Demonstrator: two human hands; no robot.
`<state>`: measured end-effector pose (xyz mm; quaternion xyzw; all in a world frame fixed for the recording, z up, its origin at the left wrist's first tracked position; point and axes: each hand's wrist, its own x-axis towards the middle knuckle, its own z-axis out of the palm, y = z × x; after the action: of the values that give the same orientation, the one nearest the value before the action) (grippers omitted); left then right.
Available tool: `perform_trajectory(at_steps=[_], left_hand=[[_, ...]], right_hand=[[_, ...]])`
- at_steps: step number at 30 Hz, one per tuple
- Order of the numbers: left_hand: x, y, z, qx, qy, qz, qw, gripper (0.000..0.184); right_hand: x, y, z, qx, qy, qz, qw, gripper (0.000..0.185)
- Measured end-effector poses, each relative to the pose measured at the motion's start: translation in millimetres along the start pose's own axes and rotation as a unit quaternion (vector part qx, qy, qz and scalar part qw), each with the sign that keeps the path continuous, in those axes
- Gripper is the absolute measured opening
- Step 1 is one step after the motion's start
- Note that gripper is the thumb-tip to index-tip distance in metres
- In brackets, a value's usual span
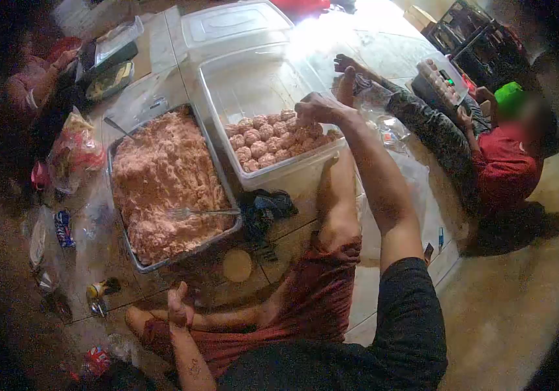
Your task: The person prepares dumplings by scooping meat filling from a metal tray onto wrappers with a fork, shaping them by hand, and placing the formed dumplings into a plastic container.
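My right hand [318,109] reaches over the right side of a clear plastic bin [211,98], with its fingers bent down close to the meatballs [266,140] there; whether it holds one is hidden. Several rows of these pink balls cover the near part of the bin. My left hand [180,305] hovers above my lap with nothing in it, palm turned up and fingers apart. Between it and the bin lies a metal tray [217,249] heaped with pink ground meat [162,176]. A fork [204,212] rests on the meat, and a spoon [119,126] leans at its far left edge.
A clear lid [234,23] lies beyond the bin. Plastic bags [76,153] and a small jar [97,290] are on the left floor. One person in red [504,163] sits at right beside a tray of balls [441,81]; another person [31,81] sits at left.
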<state>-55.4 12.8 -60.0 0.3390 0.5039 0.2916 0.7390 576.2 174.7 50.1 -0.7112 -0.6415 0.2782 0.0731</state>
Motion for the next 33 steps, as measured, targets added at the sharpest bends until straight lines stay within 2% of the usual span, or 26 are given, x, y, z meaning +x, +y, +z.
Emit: perform_trajectory(at_steps=[5, 6, 7, 8, 9, 10, 11, 12, 13, 14, 15, 16, 17, 18, 20, 21, 22, 24, 25, 26, 27, 28, 30, 31, 32, 33], left_hand=[[0, -4, -1, -0.015, 0.021, 0.009, 1.0, 0.05], [5, -16, -16, 0.236, 0.015, 0.253, 0.938, 0.049], [3, -12, -15, 0.358, 0.0, 0.36, 0.862, 0.049], [1, -8, -15, 0.455, 0.011, 0.468, 0.757, 0.049], [-9, 21, 7, 0.366, 0.045, 0.193, 0.909, 0.044], [-10, 27, 15, 0.298, 0.048, 0.047, 0.952, 0.043], [-12, 33, 23, 0.228, 0.07, -0.099, 0.966, 0.042], [-7, 22, 23, 0.299, 0.058, 0.041, 0.952, 0.038], [3, 5, 23, 0.311, 0.047, 0.132, 0.94, 0.035], [12, -12, 22, 0.323, 0.038, 0.222, 0.919, 0.032], [6, -3, 39, 0.319, 0.019, 0.234, 0.918, 0.031], [0, 9, 63, 0.315, 0.004, 0.245, 0.917, 0.031], [-2, 12, 82, 0.309, -0.013, 0.266, 0.913, 0.026], [-3, 10, 96, 0.305, -0.033, 0.287, 0.908, 0.026], [15, -22, 105, 0.471, -0.047, 0.478, 0.74, 0.035], [17, -30, 108, 0.467, -0.036, 0.481, 0.741, 0.035], [17, -37, 111, 0.517, -0.029, 0.516, 0.682, 0.036], [15, -40, 114, 0.56, -0.015, 0.55, 0.619, 0.038], [14, -41, 115, 0.588, -0.093, 0.405, 0.694, 0.041], [14, -41, 114, 0.59, -0.134, 0.33, 0.724, 0.043], [13, -43, 113, 0.591, -0.168, 0.25, 0.748, 0.045], [18, -48, 110, 0.432, -0.161, 0.207, 0.863, 0.048], [28, -57, 103, 0.252, -0.148, 0.16, 0.943, 0.051], [34, -70, 100, 0.373, -0.134, 0.272, 0.877, 0.05], [39, -79, 98, 0.483, -0.114, 0.374, 0.784, 0.049], [45, -83, 98, 0.479, -0.111, 0.375, 0.786, 0.049]], right_hand=[[-17, -20, -10, 0.005, -0.016, -0.013, 1.0, 0.033], [-29, -39, -21, -0.02, -0.023, 0.001, 1.0, 0.033], [-37, -51, -25, -0.044, -0.029, 0.016, 0.998, 0.034], [-41, -56, -24, -0.047, -0.027, 0.014, 0.998, 0.034], [-44, -58, -22, -0.073, 0.091, 0.017, 0.993, 0.032], [-49, -64, -24, -0.09, 0.15, 0.015, 0.984, 0.032], [-55, -71, -25, -0.105, 0.209, 0.014, 0.972, 0.031], [-64, -81, -27, -0.119, 0.275, -0.06, 0.952, 0.03], [-71, -94, -27, -0.129, 0.336, -0.139, 0.922, 0.029], [-79, -119, -27, -0.055, 0.284, -0.14, 0.947, 0.025], [-87, -137, -17, -0.076, 0.285, -0.207, 0.933, 0.026], [-87, -148, 3, -0.095, 0.26, -0.216, 0.936, 0.028], [-83, -155, 21, -0.215, 0.189, -0.303, 0.909, 0.025], [-89, -167, 43, -0.211, 0.113, -0.314, 0.919, 0.024], [-103, -183, 92, -0.074, -0.005, -0.207, 0.975, 0.031], [-104, -186, 117, -0.04, -0.005, -0.183, 0.982, 0.039], [-100, -188, 137, -0.051, 0.028, -0.207, 0.977, 0.047], [-90, -185, 165, -0.135, 0.155, -0.322, 0.924, 0.054], [-82, -195, 170, -0.195, 0.121, -0.274, 0.934, 0.055], [-78, -201, 171, -0.253, 0.087, -0.223, 0.937, 0.057], [-84, -211, 165, -0.259, 0.086, -0.226, 0.935, 0.057], [-97, -226, 154, -0.205, 0.075, -0.186, 0.958, 0.05], [-98, -231, 152, -0.155, 0.065, -0.149, 0.974, 0.043], [-83, -217, 164, -0.2, 0.046, -0.164, 0.965, 0.039], [-69, -201, 176, -0.244, 0.024, -0.179, 0.953, 0.034], [-61, -186, 184, -0.249, 0.022, -0.181, 0.951, 0.034]])
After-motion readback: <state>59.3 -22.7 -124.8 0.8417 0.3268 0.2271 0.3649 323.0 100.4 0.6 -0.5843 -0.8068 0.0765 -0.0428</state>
